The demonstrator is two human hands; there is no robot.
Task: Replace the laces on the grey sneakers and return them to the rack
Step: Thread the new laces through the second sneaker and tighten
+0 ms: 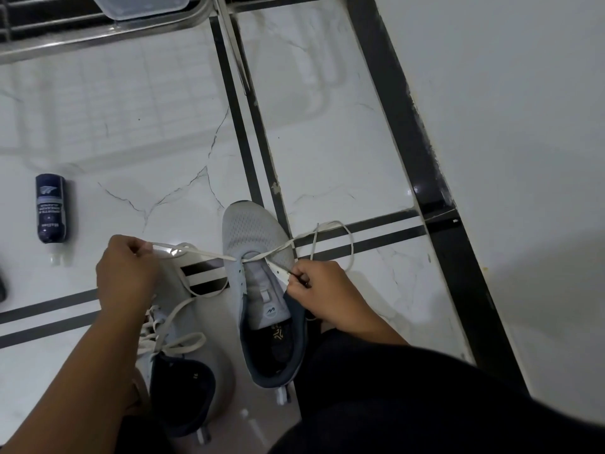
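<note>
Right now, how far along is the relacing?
Done, it seems: the left sneaker already carries a criss-crossed lace. In hand: the right sneaker has its lace through only the lowest eyelets; the left hand pinches one end and the right hand the other. Left: the upper eyelets, tying, and both sneakers onto the rack.
</note>
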